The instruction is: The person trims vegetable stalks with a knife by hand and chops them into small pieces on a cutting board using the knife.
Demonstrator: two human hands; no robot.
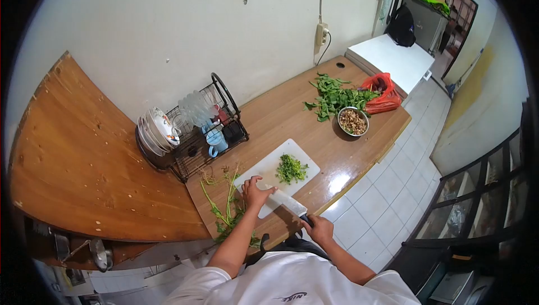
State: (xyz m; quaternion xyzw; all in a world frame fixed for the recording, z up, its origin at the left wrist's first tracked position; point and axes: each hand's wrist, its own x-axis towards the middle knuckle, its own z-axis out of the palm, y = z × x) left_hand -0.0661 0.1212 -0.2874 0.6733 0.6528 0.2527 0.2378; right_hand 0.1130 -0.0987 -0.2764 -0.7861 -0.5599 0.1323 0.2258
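Observation:
My right hand (pixel 318 230) is closed round the dark handle of a kitchen knife (pixel 292 204). Its broad blade points up and left, over the lower edge of a white cutting board (pixel 264 166). By the blade's tip is my left hand (pixel 258 193), with thumb and fingers apart; whether the thumb touches the blade I cannot tell. Chopped green leaves (pixel 291 168) lie in a small pile on the board. Long green stems with roots and leaves (pixel 229 198) lie left of the board, partly behind my left forearm.
A black dish rack (pixel 231 103) with plates (pixel 154 131) and a light blue mug (pixel 215 140) stands against the wall. Farther along the wooden table (pixel 269 114) are leafy greens (pixel 337 96), a metal bowl of brown chopped pieces (pixel 353 121) and a red plastic bag (pixel 386 101).

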